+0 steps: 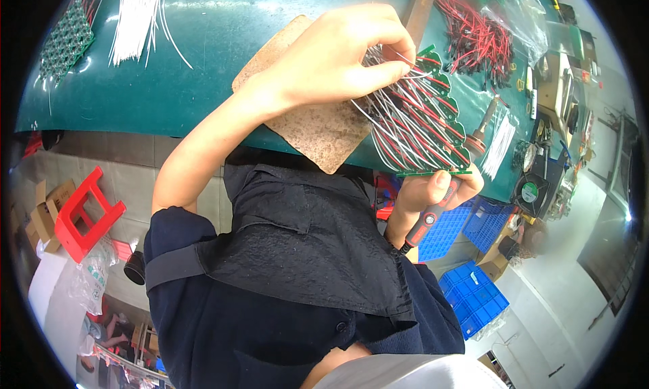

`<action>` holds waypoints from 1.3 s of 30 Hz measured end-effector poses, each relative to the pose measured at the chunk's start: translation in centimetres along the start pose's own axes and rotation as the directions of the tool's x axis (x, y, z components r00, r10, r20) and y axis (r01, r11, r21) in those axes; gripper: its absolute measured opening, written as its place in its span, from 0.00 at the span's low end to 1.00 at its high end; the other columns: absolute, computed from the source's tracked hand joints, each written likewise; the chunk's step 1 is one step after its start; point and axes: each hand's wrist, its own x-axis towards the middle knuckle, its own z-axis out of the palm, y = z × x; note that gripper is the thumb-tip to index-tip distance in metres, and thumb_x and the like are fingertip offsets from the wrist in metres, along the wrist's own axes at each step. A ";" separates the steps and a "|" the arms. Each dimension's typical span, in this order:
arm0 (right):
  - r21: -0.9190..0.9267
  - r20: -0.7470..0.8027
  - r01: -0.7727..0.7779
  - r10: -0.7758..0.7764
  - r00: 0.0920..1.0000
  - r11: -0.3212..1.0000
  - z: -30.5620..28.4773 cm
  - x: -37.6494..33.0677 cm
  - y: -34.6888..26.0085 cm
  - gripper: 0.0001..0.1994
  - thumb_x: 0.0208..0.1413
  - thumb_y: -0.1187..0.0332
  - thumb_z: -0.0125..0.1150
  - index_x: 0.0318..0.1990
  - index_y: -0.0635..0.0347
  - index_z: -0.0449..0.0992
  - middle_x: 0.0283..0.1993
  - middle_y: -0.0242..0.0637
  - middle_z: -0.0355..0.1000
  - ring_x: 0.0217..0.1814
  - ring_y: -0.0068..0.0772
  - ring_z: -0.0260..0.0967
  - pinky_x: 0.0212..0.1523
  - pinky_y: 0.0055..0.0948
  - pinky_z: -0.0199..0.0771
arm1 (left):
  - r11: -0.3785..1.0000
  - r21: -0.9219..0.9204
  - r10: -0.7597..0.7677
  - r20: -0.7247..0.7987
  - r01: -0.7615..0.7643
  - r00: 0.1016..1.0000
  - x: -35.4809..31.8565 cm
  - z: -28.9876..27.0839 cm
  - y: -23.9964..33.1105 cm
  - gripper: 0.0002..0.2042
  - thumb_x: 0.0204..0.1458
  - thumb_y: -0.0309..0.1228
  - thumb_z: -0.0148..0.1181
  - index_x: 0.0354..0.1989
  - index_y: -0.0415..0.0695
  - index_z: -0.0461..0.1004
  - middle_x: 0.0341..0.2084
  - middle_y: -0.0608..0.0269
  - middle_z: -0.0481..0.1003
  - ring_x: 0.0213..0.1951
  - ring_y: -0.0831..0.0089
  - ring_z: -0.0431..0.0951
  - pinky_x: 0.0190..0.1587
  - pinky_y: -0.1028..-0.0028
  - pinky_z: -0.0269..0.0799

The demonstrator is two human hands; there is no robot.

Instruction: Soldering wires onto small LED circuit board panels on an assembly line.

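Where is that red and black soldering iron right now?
In the head view, the soldering iron is in the right hand, right of centre, at the near edge of the green table, just below the green circuit board with red and white wires.

Bare mat (203, 58) left, wire bundles (476, 34) right

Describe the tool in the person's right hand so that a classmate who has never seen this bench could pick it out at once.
Start at the green bench mat and find the green circuit board bristling with red and white wires at its near edge. Just below it, the right hand grips a soldering iron. Its red and black handle and metal tip pointing up beside the board set it apart from the loose wire bundles.
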 end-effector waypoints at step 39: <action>-0.079 -0.004 -0.011 0.011 1.000 0.997 -0.6 -0.6 -0.2 0.18 0.50 0.59 0.58 0.40 0.59 0.60 0.36 0.41 0.70 0.39 0.30 0.69 0.45 0.33 0.72 | 0.998 0.034 -0.054 0.068 0.052 0.996 0.0 -0.3 0.9 0.06 0.47 0.28 0.63 0.30 0.40 0.75 0.26 0.60 0.74 0.32 0.65 0.75 0.38 0.70 0.69</action>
